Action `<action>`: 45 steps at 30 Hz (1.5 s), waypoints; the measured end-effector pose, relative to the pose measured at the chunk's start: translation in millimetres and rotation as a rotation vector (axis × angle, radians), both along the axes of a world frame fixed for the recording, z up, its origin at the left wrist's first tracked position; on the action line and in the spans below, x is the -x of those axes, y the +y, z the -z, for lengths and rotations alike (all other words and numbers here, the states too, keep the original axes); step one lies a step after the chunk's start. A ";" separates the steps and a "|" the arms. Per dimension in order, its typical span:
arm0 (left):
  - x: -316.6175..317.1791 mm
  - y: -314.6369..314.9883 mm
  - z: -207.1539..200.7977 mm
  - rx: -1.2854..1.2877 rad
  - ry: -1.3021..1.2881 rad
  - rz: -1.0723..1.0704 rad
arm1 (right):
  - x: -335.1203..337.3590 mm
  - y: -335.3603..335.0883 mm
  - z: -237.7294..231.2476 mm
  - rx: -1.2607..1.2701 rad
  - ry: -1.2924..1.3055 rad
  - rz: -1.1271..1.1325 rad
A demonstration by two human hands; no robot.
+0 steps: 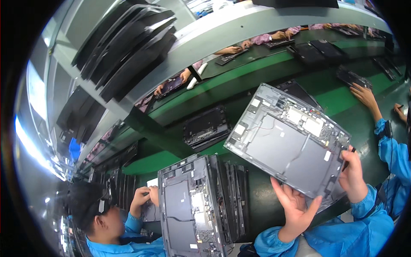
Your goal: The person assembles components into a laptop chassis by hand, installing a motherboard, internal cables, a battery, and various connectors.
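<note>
Between my two hands I hold up a grey open laptop base (295, 141), tilted, its circuit board, flat battery and cables showing. My right hand (353, 171) grips its right edge, the thumb on the near side; a small dark strip shows beside that thumb. Palm up, my left hand (295, 210) supports the lower edge, its fingers partly behind the base. Below the held base, a grey panel (327, 203) is partly hidden by my hands. To the left stands a row of laptop bases (233, 201) on edge, the nearest base (182, 205) facing me with its inside showing.
A co-worker (102, 214) in blue sits at the left. Another person's hand (364, 96) reaches in from the right toward a dark part (353, 78). Dark laptop parts (205, 126) lie on the green bench (265, 210). Black panels (128, 47) are stacked on the overhead shelf (227, 28).
</note>
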State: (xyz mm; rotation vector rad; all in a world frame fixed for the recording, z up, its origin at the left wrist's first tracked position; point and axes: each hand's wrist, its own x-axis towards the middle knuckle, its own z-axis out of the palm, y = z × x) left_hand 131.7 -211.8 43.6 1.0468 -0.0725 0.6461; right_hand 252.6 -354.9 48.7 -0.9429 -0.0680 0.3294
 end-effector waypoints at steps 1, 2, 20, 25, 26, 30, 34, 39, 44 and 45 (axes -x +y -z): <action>6.3 3.8 -0.4 0.001 0.000 0.021 | -8.4 0.4 3.7 -0.011 -0.006 0.092; 11.4 6.8 -2.0 -0.005 -0.005 -0.007 | -17.7 1.0 7.5 -0.024 -0.012 0.181; 208.5 145.8 -26.9 -0.667 0.252 -1.589 | -15.3 268.6 -191.7 0.098 -0.349 -0.863; 173.1 175.3 -20.9 -0.279 -0.050 -1.370 | -40.3 379.8 -166.8 0.497 -1.093 -1.079; 172.5 180.8 -21.0 -0.242 -0.092 -1.359 | -34.5 390.0 -168.4 0.521 -1.038 -1.110; 180.0 205.8 -21.4 -0.180 -0.024 -1.383 | -29.0 419.8 -173.0 0.595 -1.071 -1.221; 186.5 210.9 -24.9 -0.156 0.089 -1.355 | -38.2 422.4 -145.2 0.459 -1.236 -1.018; 190.5 211.1 -32.7 -0.160 0.132 -1.242 | -57.7 349.1 -117.0 0.395 -0.947 -0.888; 185.3 205.1 -34.5 -0.138 0.105 -1.273 | -15.6 320.5 -102.4 0.270 -0.985 -0.656; 186.6 204.6 -32.2 -0.114 0.093 -1.285 | -7.9 321.8 -108.8 0.251 -0.934 -0.669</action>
